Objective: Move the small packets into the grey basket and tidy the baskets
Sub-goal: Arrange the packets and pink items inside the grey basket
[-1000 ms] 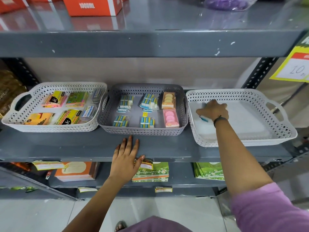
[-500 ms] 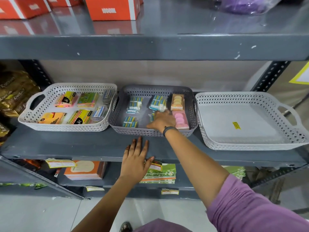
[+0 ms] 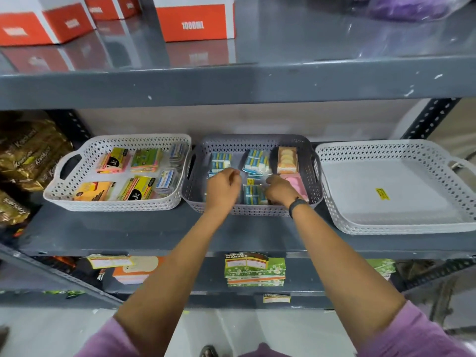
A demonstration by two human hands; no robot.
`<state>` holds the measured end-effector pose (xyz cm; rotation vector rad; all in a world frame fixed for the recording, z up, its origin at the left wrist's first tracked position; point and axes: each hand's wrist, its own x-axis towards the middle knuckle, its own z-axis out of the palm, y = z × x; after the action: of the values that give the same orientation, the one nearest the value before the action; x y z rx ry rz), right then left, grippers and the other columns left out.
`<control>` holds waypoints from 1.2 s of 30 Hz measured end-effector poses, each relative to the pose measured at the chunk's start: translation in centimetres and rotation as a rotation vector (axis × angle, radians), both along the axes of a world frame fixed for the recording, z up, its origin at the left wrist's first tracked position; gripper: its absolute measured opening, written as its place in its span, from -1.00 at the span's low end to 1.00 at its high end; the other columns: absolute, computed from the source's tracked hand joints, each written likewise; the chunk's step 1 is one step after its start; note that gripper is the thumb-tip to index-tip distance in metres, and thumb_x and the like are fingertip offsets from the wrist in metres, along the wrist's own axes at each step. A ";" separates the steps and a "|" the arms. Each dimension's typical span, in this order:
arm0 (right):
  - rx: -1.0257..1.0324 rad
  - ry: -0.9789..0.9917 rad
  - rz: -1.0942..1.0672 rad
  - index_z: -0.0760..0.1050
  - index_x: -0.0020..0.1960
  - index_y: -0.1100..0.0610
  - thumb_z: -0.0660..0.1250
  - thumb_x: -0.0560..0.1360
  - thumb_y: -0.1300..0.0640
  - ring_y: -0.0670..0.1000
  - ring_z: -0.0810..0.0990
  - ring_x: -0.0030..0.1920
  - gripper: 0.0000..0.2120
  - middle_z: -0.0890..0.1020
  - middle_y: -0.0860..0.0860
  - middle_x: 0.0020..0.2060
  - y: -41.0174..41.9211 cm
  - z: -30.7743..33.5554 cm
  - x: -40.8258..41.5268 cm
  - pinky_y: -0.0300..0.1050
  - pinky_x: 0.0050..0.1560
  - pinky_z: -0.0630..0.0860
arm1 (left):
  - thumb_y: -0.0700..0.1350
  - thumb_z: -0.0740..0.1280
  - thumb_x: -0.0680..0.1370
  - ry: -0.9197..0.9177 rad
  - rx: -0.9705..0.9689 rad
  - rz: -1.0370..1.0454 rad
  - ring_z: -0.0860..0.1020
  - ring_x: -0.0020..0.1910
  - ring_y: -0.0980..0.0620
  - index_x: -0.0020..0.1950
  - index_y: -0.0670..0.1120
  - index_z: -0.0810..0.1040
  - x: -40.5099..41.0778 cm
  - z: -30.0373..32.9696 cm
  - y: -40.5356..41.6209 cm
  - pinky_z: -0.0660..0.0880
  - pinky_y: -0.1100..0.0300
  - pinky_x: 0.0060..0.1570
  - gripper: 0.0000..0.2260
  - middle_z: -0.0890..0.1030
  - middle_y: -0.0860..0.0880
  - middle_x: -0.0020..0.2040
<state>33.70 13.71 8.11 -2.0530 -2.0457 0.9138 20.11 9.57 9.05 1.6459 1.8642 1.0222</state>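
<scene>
The grey basket [image 3: 257, 143] sits in the middle of the shelf and holds several small blue-and-white packets [image 3: 253, 159] plus an orange pack [image 3: 287, 159] and a pink pack [image 3: 300, 185] on its right side. Both my hands are inside it. My left hand [image 3: 222, 188] has curled fingers over the front-left packets. My right hand [image 3: 279, 190], with a dark wristband, rests fingers-down on packets beside the pink pack. What either hand grips is hidden. The white basket on the right [image 3: 386, 150] holds only a yellow sticker [image 3: 382, 194].
A white basket on the left [image 3: 90, 150] holds coloured note pads and card packs. Gold snack bags [image 3: 28, 155] lie at far left. Red-and-white boxes [image 3: 195, 19] stand on the shelf above. Green packs [image 3: 253, 270] sit on the shelf below.
My right hand left the right white basket and moved into the grey basket. My left hand rose from the shelf's front edge into the grey basket. The view moved closer.
</scene>
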 end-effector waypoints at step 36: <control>0.331 0.670 -0.477 0.52 0.18 0.16 0.26 0.48 0.11 0.08 0.59 -0.06 -0.70 0.65 0.09 0.00 0.8 2.0 6.0 -0.08 0.00 0.55 | -0.11 0.11 0.60 -0.527 -0.149 -0.033 0.40 -0.43 0.07 -0.27 -0.11 0.46 5.0 -0.1 4.2 0.33 0.16 -0.31 -0.72 0.44 -0.03 -0.37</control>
<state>39.71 14.48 10.15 -1.6358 -1.1995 0.9188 25.06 13.76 8.93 1.1720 1.5128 1.1384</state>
